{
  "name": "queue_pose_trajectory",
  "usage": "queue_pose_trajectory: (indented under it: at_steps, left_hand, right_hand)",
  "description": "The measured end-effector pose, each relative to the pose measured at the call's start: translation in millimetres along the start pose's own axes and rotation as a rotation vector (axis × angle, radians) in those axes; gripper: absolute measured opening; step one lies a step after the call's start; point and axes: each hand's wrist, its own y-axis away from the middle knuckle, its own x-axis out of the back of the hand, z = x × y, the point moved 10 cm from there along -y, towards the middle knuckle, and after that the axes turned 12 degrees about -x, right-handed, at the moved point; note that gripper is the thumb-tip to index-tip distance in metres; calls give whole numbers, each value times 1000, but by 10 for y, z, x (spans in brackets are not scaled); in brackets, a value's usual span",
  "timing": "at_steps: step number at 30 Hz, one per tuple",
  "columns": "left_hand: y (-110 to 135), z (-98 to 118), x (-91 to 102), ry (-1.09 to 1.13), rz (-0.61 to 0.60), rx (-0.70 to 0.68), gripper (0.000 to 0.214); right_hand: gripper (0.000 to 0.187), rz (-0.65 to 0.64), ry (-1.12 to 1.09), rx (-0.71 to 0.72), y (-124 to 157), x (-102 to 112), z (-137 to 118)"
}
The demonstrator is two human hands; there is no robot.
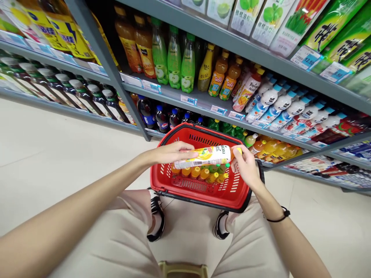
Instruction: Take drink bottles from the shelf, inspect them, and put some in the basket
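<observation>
I hold a juice bottle [207,155] with a white and yellow label and a yellow cap sideways over a red shopping basket [232,193]. My left hand [171,151] grips the bottle's bottom end, fingers wrapped over it. My right hand [246,164] pinches the cap end, with a black band on its wrist. Inside the basket stand several bottles [199,173] with orange, yellow and green caps. The basket rests on the floor between my feet.
Grey shelves [203,102] ahead carry juice, soda and tea bottles with price tags. Dark cola bottles [162,117] stand on the lowest shelf behind the basket. Pale tiled floor [58,154] stretches left. A stool edge [182,268] shows beneath me.
</observation>
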Motion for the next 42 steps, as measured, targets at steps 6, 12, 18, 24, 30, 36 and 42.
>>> queue_pose_trajectory:
  at_steps: [6, 12, 18, 24, 30, 36, 42]
  left_hand:
    - [-21, -16, -13, -45, 21, 33, 62]
    - [-75, 89, -4, -133, 73, 44, 67]
    - [-133, 264, -3, -428, 39, 3, 61]
    - [-175, 269, -57, -601, -21, 23, 70]
    - [-184, 219, -3, -607, 9, 44, 68]
    - [-163, 191, 20, -586, 31, 28, 64]
    - [-202, 98, 39, -547, 84, -30, 63]
  right_hand:
    - [53, 104, 129, 26, 66, 41, -95]
    - [53, 143, -26, 3, 12, 142, -85]
    - [56, 183, -51, -12, 18, 202, -57]
    - [55, 201, -37, 0, 47, 230, -102]
    - [50, 161, -33, 32, 56, 199, -112]
    - [45, 140, -60, 39, 54, 185, -92]
    - [45, 96, -112, 34, 81, 148, -136]
